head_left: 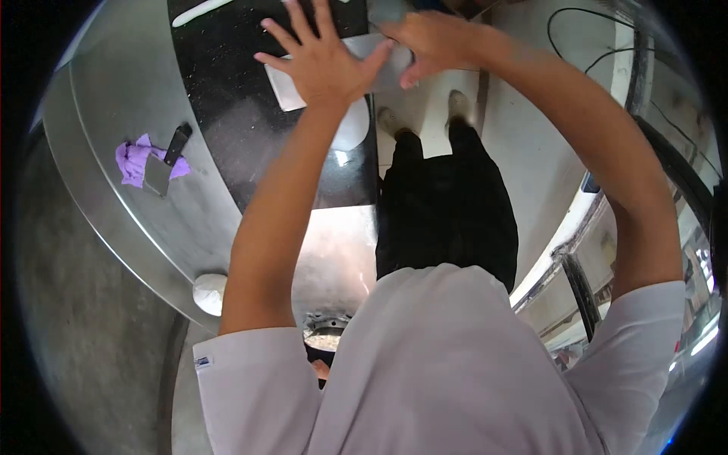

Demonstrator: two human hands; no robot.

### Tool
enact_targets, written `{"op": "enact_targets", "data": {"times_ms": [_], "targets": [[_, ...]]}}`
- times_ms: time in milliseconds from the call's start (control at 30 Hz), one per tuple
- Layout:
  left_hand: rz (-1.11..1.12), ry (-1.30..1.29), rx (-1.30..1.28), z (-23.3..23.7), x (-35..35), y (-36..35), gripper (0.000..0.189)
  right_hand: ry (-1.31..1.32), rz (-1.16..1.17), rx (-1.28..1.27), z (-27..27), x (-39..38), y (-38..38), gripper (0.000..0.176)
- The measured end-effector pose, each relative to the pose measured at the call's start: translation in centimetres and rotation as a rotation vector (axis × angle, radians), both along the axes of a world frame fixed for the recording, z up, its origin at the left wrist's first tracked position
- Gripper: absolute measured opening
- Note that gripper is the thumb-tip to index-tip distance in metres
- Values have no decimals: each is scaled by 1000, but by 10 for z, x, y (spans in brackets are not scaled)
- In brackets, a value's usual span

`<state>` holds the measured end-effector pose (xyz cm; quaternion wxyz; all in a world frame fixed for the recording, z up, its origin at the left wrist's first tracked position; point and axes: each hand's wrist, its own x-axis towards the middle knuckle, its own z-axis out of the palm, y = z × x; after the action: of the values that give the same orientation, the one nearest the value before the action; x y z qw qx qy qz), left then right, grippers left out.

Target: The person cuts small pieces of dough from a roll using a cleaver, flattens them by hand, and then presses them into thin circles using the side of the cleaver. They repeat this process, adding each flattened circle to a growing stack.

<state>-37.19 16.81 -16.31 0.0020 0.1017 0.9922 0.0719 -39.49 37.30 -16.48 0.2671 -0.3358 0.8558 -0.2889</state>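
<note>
A broad, flat metal blade [365,47], shaped like a cleaver's, lies across the black board [220,98] near the top of the view. My left hand [322,68] rests flat over it, fingers spread and thumb pointing right. At the blade's right end my right hand [428,44] is closed around it; any handle is hidden by the fingers. Just below the blade, a pale round, flat patch [351,127] shows on the board, partly behind my left wrist. It looks like thin dough, though I cannot be sure. A white strip [201,11] lies at the board's upper left.
On the steel counter [129,83] to the left, a black-handled tool [178,144] with a flat blade rests on a purple cloth [135,159]. A white rounded lump [209,293] sits near the counter's edge. Black cables [591,64] hang at the upper right.
</note>
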Motion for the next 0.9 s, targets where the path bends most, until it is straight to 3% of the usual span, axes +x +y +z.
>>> {"op": "enact_targets", "data": {"times_ms": [33,100,133,200,267,300,467,500,533,600,800,867,900], "targets": [[45,38,24,-4,-6,3,118,8,-3,13,-19,-13,4,72],[23,47,-11,-3,-22,-2,117,390,155,-127,-65,-29,1,60],[-2,34,-31,2,-30,-4,117,297,142,-140,-38,-28,-4,59],[-59,35,-16,-3,-29,-22,117,-128,-144,-128,-52,-4,-29,72],[-342,30,124,-26,-3,-55,118,-225,-110,-36,-27,39,-37,73],[-354,-25,59,-25,15,-62,121,-251,-144,-10,-16,61,-47,73],[-496,126,196,-27,-27,-61,113,-114,-279,-25,-14,64,-60,76],[-466,170,177,-19,-32,-56,98,-86,-299,-8,-9,48,-55,76],[-464,191,179,-8,-42,-50,98,-57,-317,12,-5,37,-50,75],[-456,16,-28,9,-52,-43,117,23,-364,7,-5,36,-51,72],[-460,-77,-65,3,-42,-43,112,-123,-296,111,-14,41,-46,68],[-467,159,-67,-4,-54,-44,114,-72,-279,-275,-25,27,-41,65],[-431,180,-32,3,-62,-42,116,-84,-282,-293,-13,26,-47,65]]}}
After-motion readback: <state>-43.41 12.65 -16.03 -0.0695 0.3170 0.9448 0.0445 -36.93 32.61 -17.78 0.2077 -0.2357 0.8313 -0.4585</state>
